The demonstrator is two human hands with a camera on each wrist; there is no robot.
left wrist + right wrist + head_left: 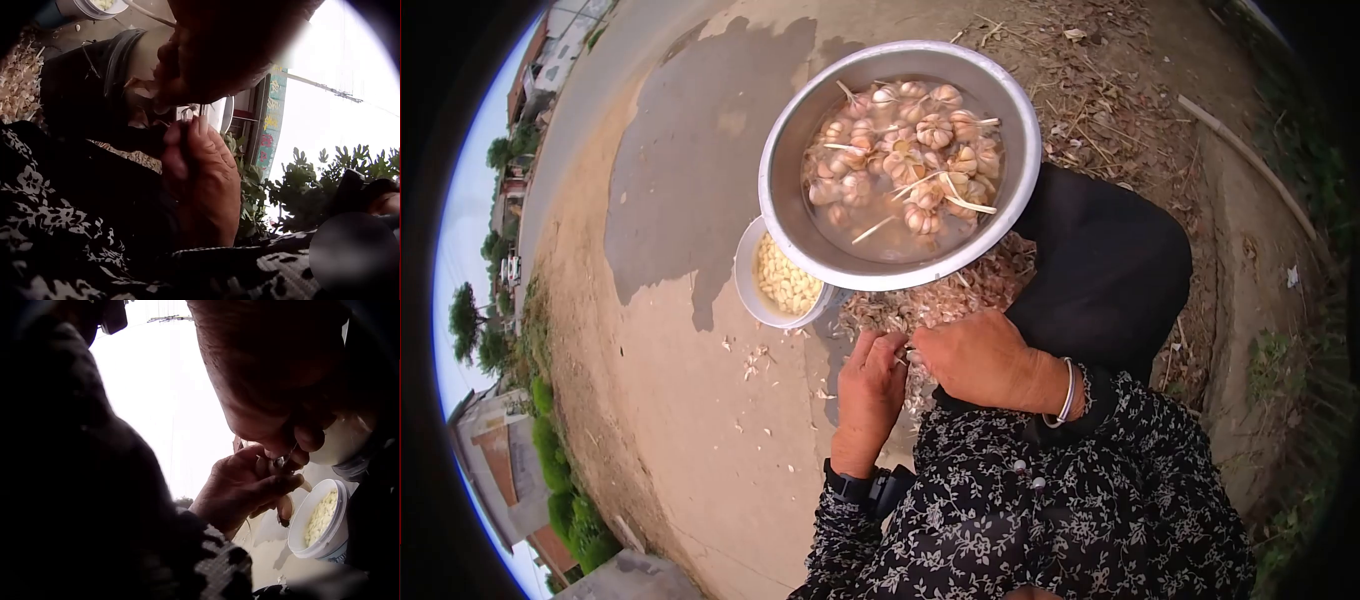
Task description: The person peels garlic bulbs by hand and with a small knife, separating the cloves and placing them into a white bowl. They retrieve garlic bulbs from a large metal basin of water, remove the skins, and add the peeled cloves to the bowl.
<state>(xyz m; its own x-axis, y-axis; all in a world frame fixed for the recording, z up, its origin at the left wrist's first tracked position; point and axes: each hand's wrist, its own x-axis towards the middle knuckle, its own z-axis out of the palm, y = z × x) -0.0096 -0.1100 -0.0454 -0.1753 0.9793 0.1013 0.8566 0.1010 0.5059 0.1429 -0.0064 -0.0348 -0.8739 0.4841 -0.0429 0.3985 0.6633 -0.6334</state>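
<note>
Both hands meet in front of the lap, fingertips together over a small pale garlic clove (911, 356). The left hand (872, 388) pinches the clove between thumb and fingers. Curled close against it, the right hand (978, 358) grips a small shiny metal blade (282, 460), mostly hidden by the fingers. Beyond the hands stands a large metal basin (778, 205) of cloudy water with many whole garlic bulbs (934, 131). Beside its lower left is a white bucket (746, 285) holding peeled cloves (785, 280).
Papery garlic skins (960, 290) are heaped under the basin's near edge, close to the dark-trousered knee (1110, 260). Scraps of peel (755, 360) dot the concrete at the left. A wet patch (700, 150) spreads behind the bucket, and dry leaves (1100, 110) litter the right.
</note>
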